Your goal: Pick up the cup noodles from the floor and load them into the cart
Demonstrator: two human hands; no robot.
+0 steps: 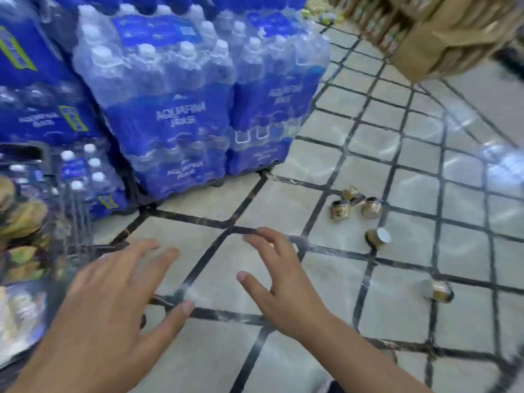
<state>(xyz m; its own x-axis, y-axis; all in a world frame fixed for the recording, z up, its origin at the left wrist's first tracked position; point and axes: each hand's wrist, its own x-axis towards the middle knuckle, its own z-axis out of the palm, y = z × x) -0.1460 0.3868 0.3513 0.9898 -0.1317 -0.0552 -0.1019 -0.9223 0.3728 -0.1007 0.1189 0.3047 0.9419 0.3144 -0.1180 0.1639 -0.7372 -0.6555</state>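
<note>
Both hands, left and right, hover with empty, spread grips over the floor, while several cups lie far right and the cart at left appears already partly loaded.

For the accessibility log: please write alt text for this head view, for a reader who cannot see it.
Two open, empty hands, left hand and right hand, reach over a tiled floor where several cup noodles lie scattered to the right. Shrink-wrapped packs of bottled water are stacked behind, and a wire cart holding goods sits at the left edge.
</note>
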